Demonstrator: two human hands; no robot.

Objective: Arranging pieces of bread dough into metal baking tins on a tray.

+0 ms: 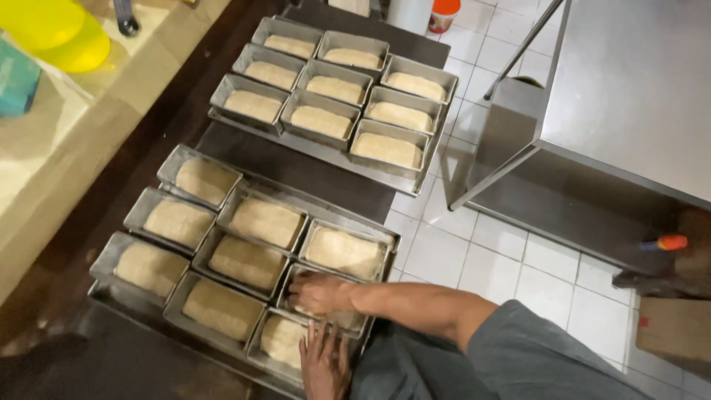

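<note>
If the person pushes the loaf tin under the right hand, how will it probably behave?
The loaf tin is flat-bottomed and rectangular, so it should slide rather than roll or tip. Dough fills it, so it is probably heavy for its size. The neighbouring tins and the tray rim sit close, so it likely moves very little; the right hand rests on it.
</note>
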